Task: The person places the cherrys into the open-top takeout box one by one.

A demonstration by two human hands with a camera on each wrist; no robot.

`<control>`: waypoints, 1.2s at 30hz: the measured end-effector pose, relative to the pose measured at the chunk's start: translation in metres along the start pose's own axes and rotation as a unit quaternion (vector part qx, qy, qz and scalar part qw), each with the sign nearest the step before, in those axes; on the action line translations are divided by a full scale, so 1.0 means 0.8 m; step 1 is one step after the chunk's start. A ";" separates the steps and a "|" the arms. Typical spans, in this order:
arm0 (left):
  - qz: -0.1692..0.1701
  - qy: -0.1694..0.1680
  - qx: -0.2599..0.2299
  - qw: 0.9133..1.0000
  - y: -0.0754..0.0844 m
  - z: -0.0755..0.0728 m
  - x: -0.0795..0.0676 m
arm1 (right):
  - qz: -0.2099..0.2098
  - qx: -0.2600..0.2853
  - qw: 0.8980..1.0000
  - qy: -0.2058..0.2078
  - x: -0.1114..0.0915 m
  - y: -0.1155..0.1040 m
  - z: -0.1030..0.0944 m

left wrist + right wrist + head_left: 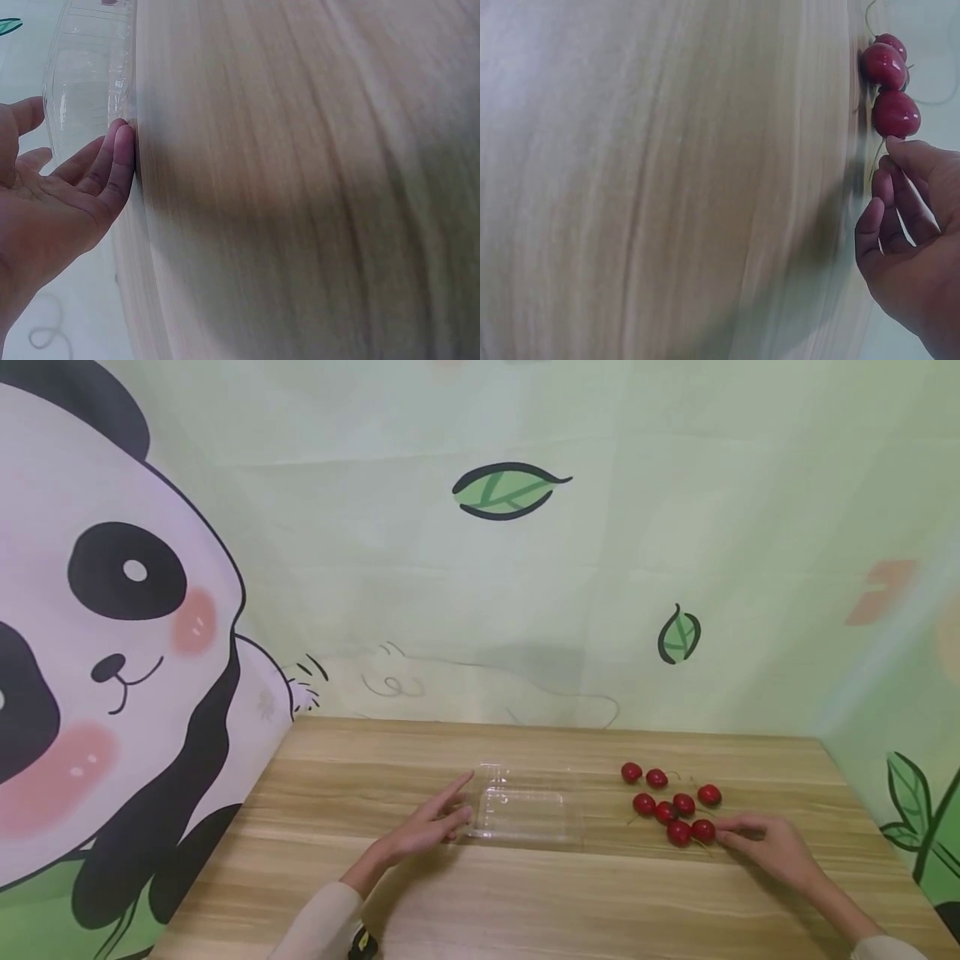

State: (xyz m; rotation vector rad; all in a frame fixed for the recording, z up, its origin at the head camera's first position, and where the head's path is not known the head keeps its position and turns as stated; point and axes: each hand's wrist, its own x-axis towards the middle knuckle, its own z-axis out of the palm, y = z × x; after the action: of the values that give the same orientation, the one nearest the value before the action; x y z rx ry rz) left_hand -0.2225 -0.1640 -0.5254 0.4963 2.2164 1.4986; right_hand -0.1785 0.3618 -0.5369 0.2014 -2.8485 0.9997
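A clear plastic box (525,814) stands on the wooden table, left of several red cherries. My left hand (429,827) is at the box's left side, index finger stretched along it and fingertips right at its wall; in the left wrist view the hand (67,187) holds its fingers loosely extended beside the box (86,67). At the right, my right hand (772,847) reaches to the nearest cherry (702,831). In the right wrist view, the thumb tip of this hand (915,225) meets the cherry (897,115), its other fingers bent loosely below, not wrapped round the fruit.
The other cherries (644,805) lie in a loose cluster, some with thin stems. Behind the wooden table (480,902) hangs a pale green cloth backdrop (360,543) with a printed panda and leaves. A dark object (363,943) shows by the left sleeve.
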 end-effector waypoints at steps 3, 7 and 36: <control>0.000 -0.005 0.001 1.000 0.001 -0.001 0.001 | 0.008 0.005 1.000 -0.001 0.000 -0.005 -0.002; 0.000 -0.008 -0.001 1.000 0.003 -0.004 0.002 | 0.020 0.018 1.000 -0.009 0.004 -0.017 -0.003; -0.014 -0.043 0.007 0.999 0.004 -0.005 0.002 | -0.067 0.122 0.988 -0.069 0.037 -0.131 0.031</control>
State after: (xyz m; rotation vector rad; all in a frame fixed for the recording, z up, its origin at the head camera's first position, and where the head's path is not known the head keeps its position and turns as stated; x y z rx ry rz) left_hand -0.2254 -0.1653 -0.5214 0.5225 2.1608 1.4224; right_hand -0.1921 0.2626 -0.4878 0.4971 -2.7777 1.3517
